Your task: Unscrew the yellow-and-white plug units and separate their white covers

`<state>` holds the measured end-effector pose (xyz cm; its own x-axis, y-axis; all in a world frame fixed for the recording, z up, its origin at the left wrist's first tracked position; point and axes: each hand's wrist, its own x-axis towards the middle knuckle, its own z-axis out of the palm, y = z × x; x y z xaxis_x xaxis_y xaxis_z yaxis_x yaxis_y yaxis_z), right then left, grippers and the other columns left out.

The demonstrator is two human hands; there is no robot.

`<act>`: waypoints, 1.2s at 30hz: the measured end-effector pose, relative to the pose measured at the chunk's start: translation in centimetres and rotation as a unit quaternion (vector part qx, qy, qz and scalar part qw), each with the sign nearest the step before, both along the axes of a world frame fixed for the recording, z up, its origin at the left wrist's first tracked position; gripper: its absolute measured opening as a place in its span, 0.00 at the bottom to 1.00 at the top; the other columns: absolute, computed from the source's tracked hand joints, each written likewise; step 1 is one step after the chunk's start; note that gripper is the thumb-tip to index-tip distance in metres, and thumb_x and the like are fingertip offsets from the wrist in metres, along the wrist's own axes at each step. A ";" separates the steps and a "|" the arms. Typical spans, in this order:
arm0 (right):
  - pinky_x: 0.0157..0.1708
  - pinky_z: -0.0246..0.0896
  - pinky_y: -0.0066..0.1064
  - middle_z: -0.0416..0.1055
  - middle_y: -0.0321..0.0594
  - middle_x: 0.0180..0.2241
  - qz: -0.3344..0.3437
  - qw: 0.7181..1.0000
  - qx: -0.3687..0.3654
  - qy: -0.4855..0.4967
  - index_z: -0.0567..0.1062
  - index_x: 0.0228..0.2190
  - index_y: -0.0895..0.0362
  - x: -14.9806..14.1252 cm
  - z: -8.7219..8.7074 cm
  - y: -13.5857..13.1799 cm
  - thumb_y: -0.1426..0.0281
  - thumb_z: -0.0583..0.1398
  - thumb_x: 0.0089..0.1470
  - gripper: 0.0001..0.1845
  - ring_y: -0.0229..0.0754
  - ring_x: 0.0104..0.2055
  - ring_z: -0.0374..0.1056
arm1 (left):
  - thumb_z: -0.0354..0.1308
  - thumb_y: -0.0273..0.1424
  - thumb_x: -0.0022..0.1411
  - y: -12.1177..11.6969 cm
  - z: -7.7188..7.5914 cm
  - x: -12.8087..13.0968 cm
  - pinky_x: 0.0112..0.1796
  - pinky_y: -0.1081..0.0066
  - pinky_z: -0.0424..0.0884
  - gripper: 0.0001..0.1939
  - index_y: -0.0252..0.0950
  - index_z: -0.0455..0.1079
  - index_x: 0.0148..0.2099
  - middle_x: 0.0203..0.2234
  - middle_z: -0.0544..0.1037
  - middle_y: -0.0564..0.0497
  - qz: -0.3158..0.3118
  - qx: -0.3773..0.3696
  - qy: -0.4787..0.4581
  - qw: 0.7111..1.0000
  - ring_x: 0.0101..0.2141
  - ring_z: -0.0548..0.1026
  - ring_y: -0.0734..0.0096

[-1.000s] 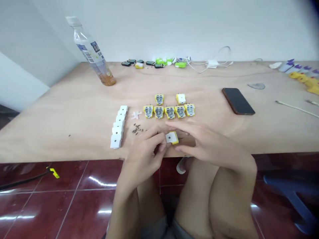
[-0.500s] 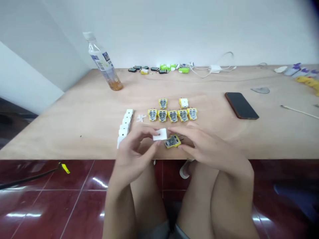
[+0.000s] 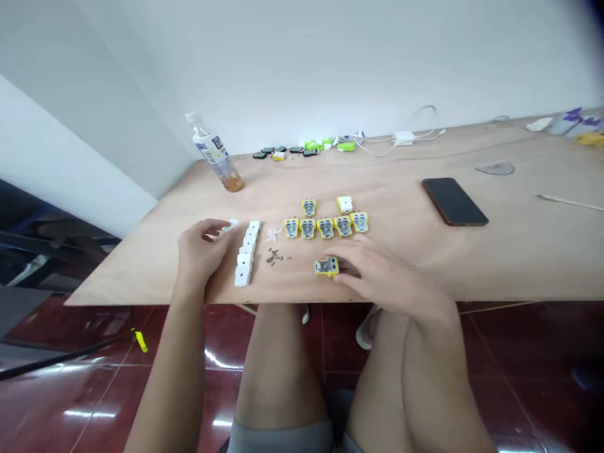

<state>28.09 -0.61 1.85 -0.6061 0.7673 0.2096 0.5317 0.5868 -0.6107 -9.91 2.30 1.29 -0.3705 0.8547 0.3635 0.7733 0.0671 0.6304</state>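
My left hand [image 3: 202,250] is at the left of the white covers, its fingertips pinching a small white plastic cover [image 3: 231,224]. Just right of it stands a tight row of white square covers [image 3: 246,255], each with a round hole. My right hand [image 3: 382,275] rests with its fingertips against a yellow plug base [image 3: 326,266], which has a grey metal middle. Above that base lie several similar yellow plug bases [image 3: 325,227] in a line, one more [image 3: 309,207] behind them. A white-covered yellow plug [image 3: 345,204] sits at the back of the group.
Small dark screws [image 3: 274,256] and clear plastic bits [image 3: 272,234] lie beside the covers on the plywood table [image 3: 415,264]. Further off are a black phone [image 3: 454,201], a plastic bottle [image 3: 218,154], green and black parts [image 3: 306,148], and a white cable [image 3: 403,138].
My left hand has moved left with the white cover, away from the yellow base and past the row of covers. The yellow base stays near my right hand, and the view has tilted.
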 end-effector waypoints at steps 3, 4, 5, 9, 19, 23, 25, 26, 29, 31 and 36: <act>0.65 0.73 0.56 0.80 0.43 0.64 -0.010 1.000 0.005 -0.006 0.80 0.64 0.45 -0.1 -0.4 0.0 0.70 0.65 0.69 0.25 0.61 0.66 0.74 | 0.75 0.48 0.61 0.6 -0.7 -0.2 0.44 0.59 0.77 0.16 0.41 0.85 0.41 0.36 0.86 0.47 -0.003 -0.010 0.028 1.000 0.38 0.81 0.55; 0.65 0.73 0.56 0.80 0.44 0.64 -0.010 1.000 0.006 -0.009 0.80 0.64 0.45 -0.2 -0.4 0.0 0.70 0.64 0.70 0.24 0.61 0.66 0.73 | 0.75 0.47 0.61 0.7 -0.9 -0.3 0.44 0.59 0.76 0.16 0.41 0.85 0.40 0.35 0.87 0.47 -0.007 -0.014 0.037 0.999 0.38 0.82 0.54; 0.65 0.73 0.55 0.80 0.44 0.64 -0.010 1.000 0.006 -0.012 0.80 0.64 0.45 -0.2 -0.4 0.0 0.71 0.64 0.70 0.24 0.61 0.66 0.73 | 0.75 0.47 0.60 0.8 -1.0 -0.3 0.44 0.59 0.76 0.15 0.41 0.85 0.40 0.35 0.87 0.47 -0.009 -0.019 0.043 0.999 0.38 0.82 0.54; 0.66 0.71 0.55 0.80 0.44 0.63 -0.009 1.000 0.011 -0.022 0.81 0.63 0.47 -0.5 -0.1 0.0 0.73 0.65 0.68 0.24 0.61 0.65 0.73 | 0.73 0.46 0.60 0.9 -1.1 -0.4 0.45 0.58 0.78 0.15 0.40 0.86 0.41 0.37 0.88 0.44 -0.014 -0.034 0.045 0.998 0.38 0.82 0.52; 0.65 0.71 0.53 0.82 0.44 0.61 -0.007 1.000 0.018 -0.015 0.82 0.60 0.48 -0.5 -0.3 0.2 0.72 0.65 0.68 0.21 0.60 0.64 0.74 | 0.68 0.47 0.63 1.4 -1.5 -0.5 0.46 0.60 0.78 0.18 0.38 0.84 0.43 0.38 0.87 0.43 -0.047 -0.029 0.070 0.996 0.38 0.81 0.54; 0.66 0.70 0.54 0.82 0.44 0.60 -0.001 1.000 0.020 -0.019 0.82 0.60 0.49 -0.4 -0.4 0.3 0.73 0.65 0.69 0.21 0.60 0.64 0.74 | 0.68 0.49 0.63 1.6 -1.4 -0.5 0.46 0.59 0.78 0.18 0.39 0.82 0.41 0.36 0.86 0.44 -0.047 -0.033 0.074 0.996 0.38 0.81 0.54; 0.68 0.69 0.55 0.82 0.43 0.61 0.002 1.000 0.021 -0.018 0.82 0.62 0.47 -0.5 -0.4 0.3 0.75 0.64 0.68 0.23 0.59 0.65 0.73 | 0.69 0.50 0.63 1.6 -1.4 -0.5 0.46 0.59 0.78 0.18 0.40 0.81 0.40 0.36 0.85 0.45 -0.044 -0.037 0.069 0.996 0.38 0.81 0.54; 0.69 0.68 0.55 0.81 0.42 0.62 0.004 1.000 0.022 -0.017 0.81 0.62 0.47 -0.5 -0.3 0.3 0.75 0.64 0.68 0.25 0.59 0.66 0.73 | 0.69 0.49 0.62 1.7 -1.5 -0.6 0.46 0.59 0.78 0.18 0.40 0.81 0.40 0.36 0.86 0.45 -0.042 -0.036 0.068 0.996 0.38 0.81 0.54; 0.70 0.68 0.52 0.80 0.41 0.63 0.017 0.999 0.026 -0.016 0.81 0.63 0.45 -0.9 0.0 0.2 0.79 0.60 0.69 0.28 0.56 0.66 0.73 | 0.69 0.49 0.62 1.7 -1.7 -0.8 0.47 0.58 0.77 0.17 0.40 0.81 0.40 0.38 0.86 0.44 -0.039 -0.024 0.070 0.997 0.40 0.81 0.53; 0.69 0.68 0.50 0.79 0.44 0.62 0.024 0.999 0.028 -0.016 0.82 0.62 0.47 -1.2 0.2 0.1 0.82 0.58 0.68 0.29 0.54 0.65 0.73 | 0.69 0.49 0.62 1.7 -1.8 -0.9 0.49 0.57 0.77 0.18 0.40 0.82 0.40 0.39 0.86 0.44 -0.039 -0.016 0.073 0.996 0.40 0.81 0.53; 0.69 0.68 0.50 0.76 0.46 0.61 0.010 1.000 0.013 -0.015 0.75 0.71 0.43 -1.1 0.6 -0.2 0.75 0.63 0.69 0.33 0.55 0.65 0.73 | 0.65 0.44 0.65 1.4 -1.3 -0.4 0.50 0.58 0.76 0.14 0.39 0.82 0.40 0.41 0.85 0.43 -0.037 -0.006 0.077 0.996 0.41 0.80 0.54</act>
